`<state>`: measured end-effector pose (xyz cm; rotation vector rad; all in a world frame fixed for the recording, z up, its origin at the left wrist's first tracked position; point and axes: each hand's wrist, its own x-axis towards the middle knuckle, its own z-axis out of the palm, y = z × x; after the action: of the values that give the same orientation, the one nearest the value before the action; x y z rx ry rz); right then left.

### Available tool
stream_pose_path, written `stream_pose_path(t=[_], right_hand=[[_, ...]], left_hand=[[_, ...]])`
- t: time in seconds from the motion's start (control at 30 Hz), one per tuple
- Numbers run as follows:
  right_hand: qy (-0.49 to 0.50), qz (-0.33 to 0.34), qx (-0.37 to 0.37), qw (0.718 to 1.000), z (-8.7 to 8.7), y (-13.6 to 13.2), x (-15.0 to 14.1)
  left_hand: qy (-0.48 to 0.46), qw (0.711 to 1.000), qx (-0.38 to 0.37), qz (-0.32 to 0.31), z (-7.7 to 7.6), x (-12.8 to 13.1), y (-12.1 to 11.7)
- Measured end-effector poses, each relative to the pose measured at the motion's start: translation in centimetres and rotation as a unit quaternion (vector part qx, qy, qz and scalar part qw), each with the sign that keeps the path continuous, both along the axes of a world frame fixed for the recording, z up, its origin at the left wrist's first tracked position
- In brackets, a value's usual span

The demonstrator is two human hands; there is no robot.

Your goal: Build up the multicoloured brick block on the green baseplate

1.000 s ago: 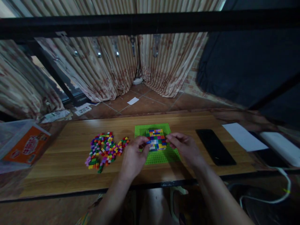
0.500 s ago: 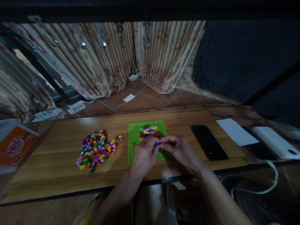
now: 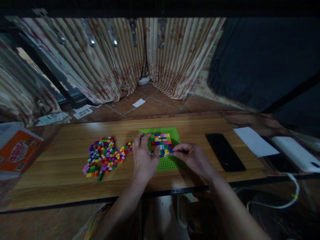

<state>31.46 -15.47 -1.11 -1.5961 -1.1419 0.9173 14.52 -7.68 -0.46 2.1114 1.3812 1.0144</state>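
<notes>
A block of many-coloured toy bricks (image 3: pixel 163 140) stands on a green studded baseplate (image 3: pixel 166 165) on the wooden table. My right hand (image 3: pixel 192 156) pinches a small blue brick (image 3: pixel 171 151) at the near right corner of that block. Whether the brick is pressed down cannot be made out. At the block's left side is my left hand (image 3: pixel 146 155), its thumb and fingers apart, the thumb by the block's front left. It covers the left part of the baseplate. Left of it lies a pile of loose bricks (image 3: pixel 107 153) in many colours.
A black phone-like slab (image 3: pixel 225 151) lies right of the baseplate. Farther right are a white paper sheet (image 3: pixel 255 141) and a white device (image 3: pixel 295 153) with a cable. An orange-labelled clear container (image 3: pixel 21 150) stands at the left. Curtains hang beyond the table.
Both hands first came together around a blue brick over the block. Since then they have parted: the left moved left and opened, the right keeps the brick at the block's right corner.
</notes>
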Motion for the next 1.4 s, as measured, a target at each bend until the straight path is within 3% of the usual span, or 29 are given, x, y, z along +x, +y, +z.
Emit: stream_pose_path(t=[0.13,0.23,0.57,1.1,1.27,1.4], right_hand=[[0.023,-0.016,0.004,1.000,-0.5,0.4,-0.2],[0.024,-0.025,0.009,0.999,-0.6,0.6,-0.1],[0.031,-0.040,0.009,0.999,-0.1,0.6,-0.5],[0.035,-0.063,0.010,0.997,-0.8,0.7,-0.8],[0.069,-0.045,0.004,0.997,-0.1,0.7,-0.5],[0.111,-0.103,0.017,0.988,0.8,0.6,0.2]], left_hand=[[-0.034,0.994,-0.102,-0.007,-0.9,0.8,0.0],[-0.048,0.991,-0.122,-0.006,-1.1,1.2,-0.1],[-0.040,0.992,-0.122,-0.001,-1.2,2.2,-0.3],[-0.049,0.991,-0.125,-0.010,-1.5,2.5,-0.1],[-0.063,0.990,-0.124,-0.023,-1.6,2.1,-0.1],[-0.116,0.985,-0.123,-0.039,-1.6,1.2,0.4]])
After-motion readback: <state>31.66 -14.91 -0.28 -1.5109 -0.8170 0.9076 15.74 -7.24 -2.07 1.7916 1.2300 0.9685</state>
